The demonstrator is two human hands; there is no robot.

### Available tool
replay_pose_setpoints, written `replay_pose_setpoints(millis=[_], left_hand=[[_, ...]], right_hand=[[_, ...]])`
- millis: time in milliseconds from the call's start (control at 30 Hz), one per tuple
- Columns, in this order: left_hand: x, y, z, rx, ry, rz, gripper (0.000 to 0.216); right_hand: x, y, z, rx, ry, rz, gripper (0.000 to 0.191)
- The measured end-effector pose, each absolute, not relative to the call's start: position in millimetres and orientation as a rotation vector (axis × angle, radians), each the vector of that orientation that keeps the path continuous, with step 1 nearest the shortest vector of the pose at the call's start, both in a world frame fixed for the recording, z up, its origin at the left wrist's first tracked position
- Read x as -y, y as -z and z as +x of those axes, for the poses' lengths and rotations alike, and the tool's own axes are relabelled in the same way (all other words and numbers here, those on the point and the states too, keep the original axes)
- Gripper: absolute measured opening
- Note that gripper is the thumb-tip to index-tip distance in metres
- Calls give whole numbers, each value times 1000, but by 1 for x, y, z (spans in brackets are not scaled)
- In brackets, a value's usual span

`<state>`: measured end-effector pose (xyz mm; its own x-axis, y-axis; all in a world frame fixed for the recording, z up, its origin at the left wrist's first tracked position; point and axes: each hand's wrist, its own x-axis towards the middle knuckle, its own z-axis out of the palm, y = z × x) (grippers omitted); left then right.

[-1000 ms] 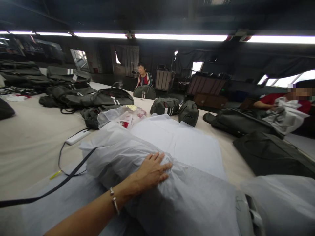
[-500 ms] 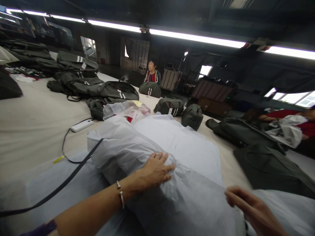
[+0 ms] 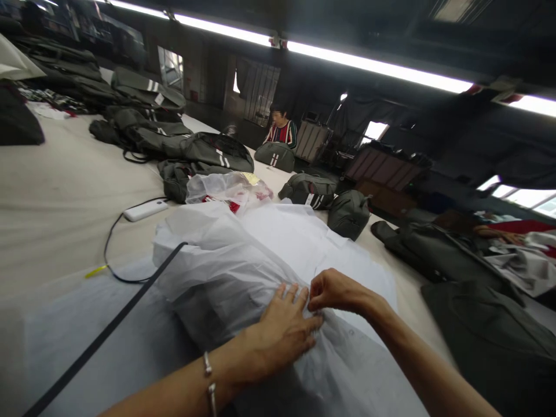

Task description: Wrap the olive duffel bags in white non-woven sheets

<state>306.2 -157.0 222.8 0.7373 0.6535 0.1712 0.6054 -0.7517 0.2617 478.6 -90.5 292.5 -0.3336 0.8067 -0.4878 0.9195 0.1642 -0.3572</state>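
A dark bulky item under a translucent white plastic bag (image 3: 226,272) lies in front of me; its exact kind is hidden. My left hand (image 3: 286,324) rests on the plastic with its fingers stretched out, pressing gathered folds. Right beside its fingertips is my right hand (image 3: 334,291), its fingers pinched together at the folds; what lies between them is too small to make out. White sheets (image 3: 286,231) are spread just behind the bag. From the bag's left end a dark strap (image 3: 113,324) runs down to the lower left.
Several dark green bags (image 3: 217,150) lie across the pale table (image 3: 65,185), with more dark bags (image 3: 490,324) at right. A white power bank (image 3: 145,209) with a cable sits left. Clear plastic packaging (image 3: 226,188) lies mid-table. A person (image 3: 281,130) in stripes is behind it.
My right hand has moved left and up from the bag's right end to my left hand's fingertips. My left hand stays on the plastic. The view has shifted slightly.
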Motion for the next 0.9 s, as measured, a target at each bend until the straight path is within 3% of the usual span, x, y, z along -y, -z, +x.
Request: replay_pose_setpoints(millis=[133, 200, 367, 500, 767, 900], left_hand=[[158, -225, 306, -1004, -383, 2754, 37], [156, -224, 306, -1002, -379, 2775, 37], [154, -218, 307, -1022, -357, 2780, 38], [156, -221, 305, -1003, -356, 2782, 38], [157, -234, 303, -976, -303, 2768, 38], [159, -232, 301, -967, -318, 2788, 39]], right_hand=[[81, -293, 478, -2358, 464, 1614, 26], [70, -278, 494, -2379, 483, 1639, 45], [56, -238, 545, -2219, 1336, 1794, 71], [62, -231, 551, -2243, 1718, 1716, 82], [70, -237, 546, -2366, 1405, 2011, 83], [83, -225, 543, -2243, 1316, 2046, 95]])
